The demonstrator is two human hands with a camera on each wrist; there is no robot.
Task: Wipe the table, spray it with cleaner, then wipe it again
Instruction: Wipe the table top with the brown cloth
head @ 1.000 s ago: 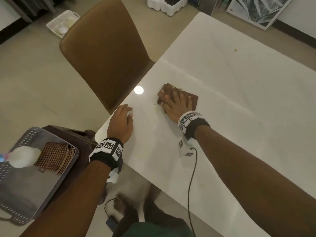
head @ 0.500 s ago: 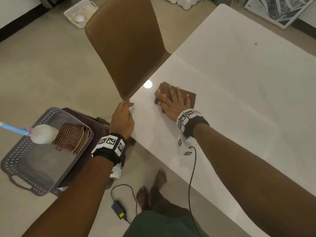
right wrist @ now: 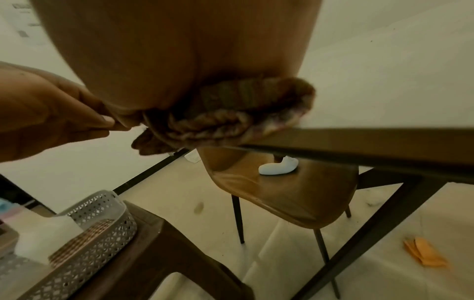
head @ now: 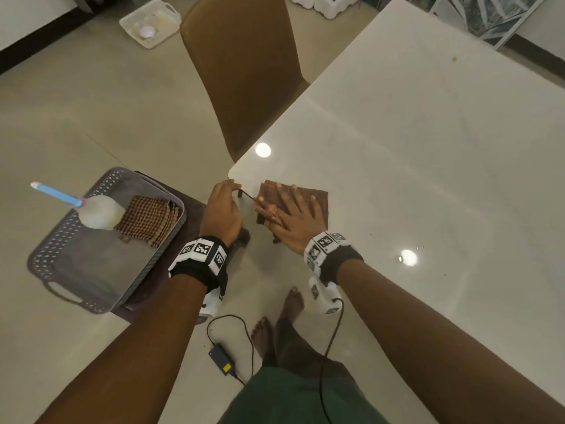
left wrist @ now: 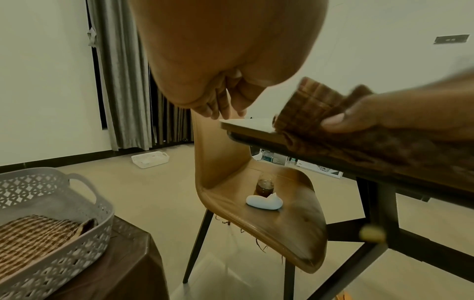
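At the desk's near left corner, the right hand presses flat on the brown cloth to wipe. The left hand, loosely curled and empty, waits just off the edge, probably to catch crumbs.

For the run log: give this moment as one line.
phase: first wipe | right hand: flat on brown cloth at table corner | left hand: at table edge, holding nothing | spray bottle: in basket

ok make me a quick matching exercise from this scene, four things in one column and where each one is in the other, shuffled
Things:
1. brown cloth
2. checked cloth
3. white cat figure
4. left hand

Places:
A. in the grey basket
B. on the chair seat
C. at the table corner
D. under the right hand

Pairs: 1-D, 2-A, 3-B, 4-C
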